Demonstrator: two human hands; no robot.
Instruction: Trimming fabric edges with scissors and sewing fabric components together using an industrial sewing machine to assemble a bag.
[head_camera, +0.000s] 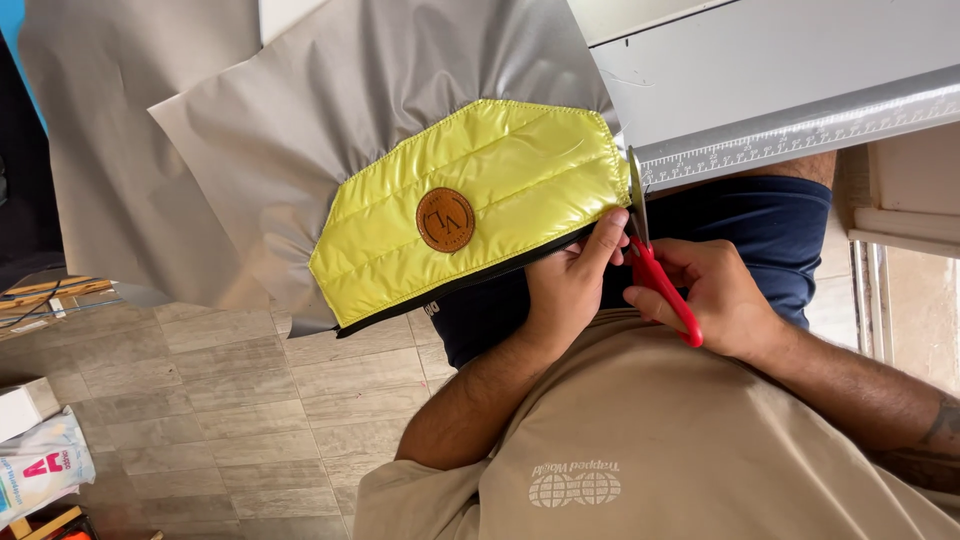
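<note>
Round brown patch (445, 219) on yellow quilted piece (480, 200); white plastic package (40, 468) lower left.

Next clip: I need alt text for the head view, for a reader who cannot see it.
Seen from above, the right hand works red-handled scissors at the edge of a shiny yellow quilted fabric piece, which the left hand pinches. The piece bears a round brown patch and joins grey fabric; a metal ruler lies alongside.

Left hand (568, 285): I see it curled, fingers pinching, index tip up by the scissors (655, 270).
Right hand (715, 298): closed around the scissors' red handles, knuckles outward, just beside the left hand.
Forearms: both bare, angling in from below the scissors, the right one tattooed near the frame edge.
</note>
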